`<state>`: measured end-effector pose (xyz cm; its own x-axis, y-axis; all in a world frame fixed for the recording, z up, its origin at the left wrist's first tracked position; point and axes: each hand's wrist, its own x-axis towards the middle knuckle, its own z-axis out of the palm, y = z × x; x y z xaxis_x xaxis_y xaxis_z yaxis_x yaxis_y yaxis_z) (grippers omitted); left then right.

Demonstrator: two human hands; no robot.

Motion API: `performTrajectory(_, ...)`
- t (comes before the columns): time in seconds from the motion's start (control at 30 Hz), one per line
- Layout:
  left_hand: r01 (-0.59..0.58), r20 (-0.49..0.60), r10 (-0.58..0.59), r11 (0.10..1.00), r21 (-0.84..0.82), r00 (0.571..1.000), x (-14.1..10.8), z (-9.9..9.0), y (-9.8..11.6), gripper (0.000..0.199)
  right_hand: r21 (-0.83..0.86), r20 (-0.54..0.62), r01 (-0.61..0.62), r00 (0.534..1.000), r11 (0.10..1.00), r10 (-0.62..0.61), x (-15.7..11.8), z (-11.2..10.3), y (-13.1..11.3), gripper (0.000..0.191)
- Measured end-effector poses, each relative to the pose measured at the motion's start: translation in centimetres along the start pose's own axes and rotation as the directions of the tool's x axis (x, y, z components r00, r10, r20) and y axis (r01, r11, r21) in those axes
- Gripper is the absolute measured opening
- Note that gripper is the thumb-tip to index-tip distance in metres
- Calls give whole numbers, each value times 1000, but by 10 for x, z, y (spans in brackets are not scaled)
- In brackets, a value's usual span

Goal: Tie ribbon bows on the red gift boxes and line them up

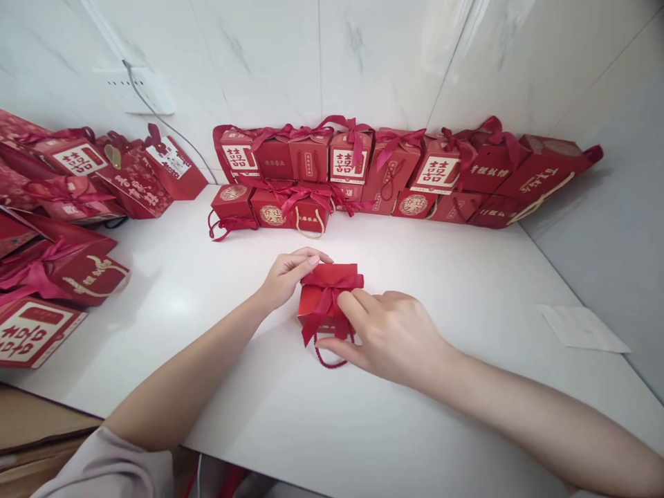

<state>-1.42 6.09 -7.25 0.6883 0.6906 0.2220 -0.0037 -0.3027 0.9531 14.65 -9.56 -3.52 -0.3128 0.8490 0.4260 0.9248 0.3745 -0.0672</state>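
Note:
A small red gift box (311,301) stands on the white table in front of me, with a dark-pink ribbon (335,281) tied in a bow across its top. My left hand (290,277) grips the box at its back left corner, thumb on the top edge and fingers behind it. At the front right, my right hand (389,328) has its fingers curled at the ribbon, its thumb stretched out low by the twisted cord handle (332,365). The right fingertips are partly hidden. The cord hangs in a loop down to the table.
Stacked red gift boxes (397,162) with ribbons line the wall at the back. More red boxes (93,277) crowd the left side. A white paper (581,328) lies at the right edge. Cardboard (41,429) sits below the table's left front, and a cable (171,128) runs down the wall.

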Motion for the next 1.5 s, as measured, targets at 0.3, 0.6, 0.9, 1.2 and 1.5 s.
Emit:
performTrajectory(0.3,-39,-61,40,999,23,997,-2,7,1,37,129,253,-177,957,976,140,4,-16,15,12)
performTrajectory(0.6,-57,-47,61,994,90,997,-2,4,-4,37,320,280,-177,956,931,86,3,-19,38,17)
performTrajectory(0.9,-54,7,54,986,155,999,0,1,-4,39,453,431,-231,902,861,15,9,-24,61,11)
performTrajectory(1.2,-65,21,62,988,143,998,-2,5,-5,38,527,668,-495,744,691,24,12,-26,82,13)
performTrajectory(1.5,-90,-15,91,994,62,996,-2,7,-7,37,639,764,-698,624,323,-162,22,-10,85,51)
